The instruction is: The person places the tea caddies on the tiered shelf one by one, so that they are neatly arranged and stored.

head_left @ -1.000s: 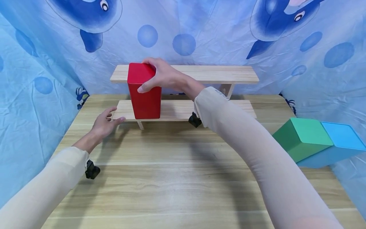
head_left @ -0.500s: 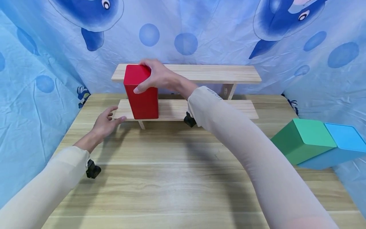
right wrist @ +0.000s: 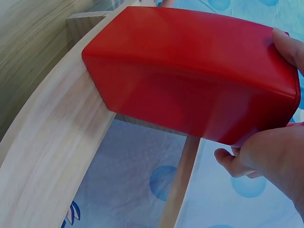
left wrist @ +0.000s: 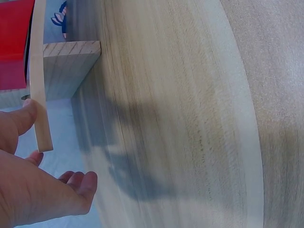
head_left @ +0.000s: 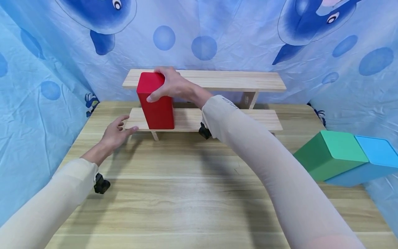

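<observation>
A red box (head_left: 158, 110) stands upright on the left part of the lower board of a light wooden shelf (head_left: 192, 117). My right hand (head_left: 174, 84) holds its top from the right side, with the thumb on the front face and the fingers behind, partly hidden. In the right wrist view, the box (right wrist: 190, 76) meets the lower board at its base. My left hand (head_left: 115, 135) pinches the left end of that board, thumb at its front edge and index finger at the end. The thumb (left wrist: 26, 116) touches the board in the left wrist view.
The shelf's upper board (head_left: 233, 79) runs behind the box. Leaning together at the right of the table (head_left: 174, 207) are a green box (head_left: 332, 152) and a blue box (head_left: 373, 159). A blue curtain (head_left: 233, 27) with whale prints encloses the back and sides.
The top of the red box and my right hand have shifted slightly left and down, while the base stays on the board. My left hand holds its place; the view drifts slightly.
</observation>
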`<state>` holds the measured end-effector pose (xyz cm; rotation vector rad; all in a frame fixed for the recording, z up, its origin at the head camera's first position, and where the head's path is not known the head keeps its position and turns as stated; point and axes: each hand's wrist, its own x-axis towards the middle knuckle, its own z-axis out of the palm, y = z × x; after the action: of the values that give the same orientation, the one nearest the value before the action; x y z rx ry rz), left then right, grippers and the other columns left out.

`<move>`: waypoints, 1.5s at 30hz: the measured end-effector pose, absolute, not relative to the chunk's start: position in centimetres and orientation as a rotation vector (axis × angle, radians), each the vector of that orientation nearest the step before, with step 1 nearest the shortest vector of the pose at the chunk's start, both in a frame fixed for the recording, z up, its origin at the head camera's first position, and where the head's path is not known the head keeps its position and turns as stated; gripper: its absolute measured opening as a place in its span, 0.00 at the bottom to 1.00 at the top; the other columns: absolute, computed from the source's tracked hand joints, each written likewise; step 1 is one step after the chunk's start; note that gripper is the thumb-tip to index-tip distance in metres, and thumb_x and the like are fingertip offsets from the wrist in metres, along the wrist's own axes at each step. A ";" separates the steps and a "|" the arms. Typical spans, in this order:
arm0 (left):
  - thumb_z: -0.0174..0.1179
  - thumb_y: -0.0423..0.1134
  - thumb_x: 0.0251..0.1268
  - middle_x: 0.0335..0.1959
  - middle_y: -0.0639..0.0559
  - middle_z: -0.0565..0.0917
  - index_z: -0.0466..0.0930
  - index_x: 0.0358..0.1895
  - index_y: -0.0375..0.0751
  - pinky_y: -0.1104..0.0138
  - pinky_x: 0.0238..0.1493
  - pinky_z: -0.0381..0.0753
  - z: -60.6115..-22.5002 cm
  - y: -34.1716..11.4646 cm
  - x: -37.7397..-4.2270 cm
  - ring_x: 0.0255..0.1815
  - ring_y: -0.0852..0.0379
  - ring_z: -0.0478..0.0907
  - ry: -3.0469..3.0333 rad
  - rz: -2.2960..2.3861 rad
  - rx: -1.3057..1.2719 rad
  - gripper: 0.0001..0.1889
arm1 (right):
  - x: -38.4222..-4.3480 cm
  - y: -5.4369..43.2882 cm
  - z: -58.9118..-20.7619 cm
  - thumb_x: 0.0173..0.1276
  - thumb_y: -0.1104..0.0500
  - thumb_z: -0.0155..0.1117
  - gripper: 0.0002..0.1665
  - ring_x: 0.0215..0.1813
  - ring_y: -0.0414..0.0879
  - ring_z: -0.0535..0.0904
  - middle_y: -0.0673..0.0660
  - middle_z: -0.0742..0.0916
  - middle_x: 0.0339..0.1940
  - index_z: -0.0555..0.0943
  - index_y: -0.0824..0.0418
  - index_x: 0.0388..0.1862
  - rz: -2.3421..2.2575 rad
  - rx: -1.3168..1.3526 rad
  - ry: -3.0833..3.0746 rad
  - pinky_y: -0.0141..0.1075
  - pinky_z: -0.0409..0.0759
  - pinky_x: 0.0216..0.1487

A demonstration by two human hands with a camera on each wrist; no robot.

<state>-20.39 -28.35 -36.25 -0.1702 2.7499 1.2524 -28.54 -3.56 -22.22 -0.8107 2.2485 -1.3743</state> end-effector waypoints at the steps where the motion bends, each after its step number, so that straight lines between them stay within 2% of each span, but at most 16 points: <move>1: 0.56 0.56 0.68 0.74 0.27 0.49 0.44 0.77 0.43 0.37 0.65 0.60 -36.3 -28.4 -20.4 0.70 0.27 0.52 2.748 1.254 -0.168 0.43 | -28.6 -3.7 -22.2 0.47 0.59 0.78 0.43 0.51 0.45 0.76 0.54 0.78 0.52 0.67 0.58 0.60 -1.370 -0.805 2.254 0.35 0.79 0.47; 9: 0.56 0.55 0.68 0.74 0.28 0.50 0.45 0.77 0.43 0.38 0.65 0.60 -36.3 -28.1 -20.4 0.70 0.27 0.52 2.735 1.268 -0.168 0.43 | -28.5 -4.5 -22.3 0.45 0.53 0.79 0.52 0.55 0.39 0.69 0.51 0.67 0.61 0.62 0.51 0.68 -1.219 -0.686 2.397 0.32 0.78 0.46; 18: 0.56 0.56 0.67 0.74 0.27 0.49 0.44 0.78 0.44 0.37 0.65 0.60 -36.0 -28.1 -20.1 0.70 0.27 0.51 2.737 1.270 -0.168 0.43 | -28.3 -4.5 -22.0 0.45 0.51 0.80 0.55 0.59 0.40 0.65 0.51 0.66 0.63 0.61 0.49 0.70 -1.212 -0.670 2.376 0.32 0.79 0.45; 26: 0.56 0.54 0.68 0.73 0.27 0.50 0.45 0.77 0.42 0.38 0.65 0.59 -36.2 -27.8 -19.3 0.70 0.27 0.52 2.741 1.282 -0.174 0.43 | -27.0 -3.0 -21.2 0.46 0.41 0.78 0.65 0.68 0.41 0.55 0.50 0.59 0.72 0.49 0.41 0.78 -1.062 -0.780 2.443 0.33 0.76 0.53; 33: 0.56 0.55 0.68 0.74 0.27 0.49 0.44 0.77 0.43 0.38 0.65 0.60 -36.2 -27.6 -18.9 0.70 0.27 0.52 2.751 1.279 -0.180 0.43 | -26.1 -1.6 -19.8 0.45 0.39 0.78 0.66 0.72 0.41 0.49 0.46 0.54 0.75 0.47 0.36 0.77 -1.034 -0.821 2.492 0.37 0.71 0.61; 45: 0.57 0.54 0.68 0.73 0.26 0.50 0.45 0.77 0.42 0.38 0.65 0.60 -36.3 -27.5 -18.9 0.70 0.27 0.52 2.754 1.292 -0.178 0.43 | -24.5 0.8 -19.1 0.46 0.43 0.79 0.64 0.72 0.41 0.48 0.48 0.56 0.74 0.51 0.39 0.77 -1.012 -0.967 2.540 0.36 0.70 0.62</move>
<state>-18.89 -27.48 -36.27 -0.1780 2.7536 1.2916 -24.49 0.76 -19.09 -0.9674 2.5403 -1.0122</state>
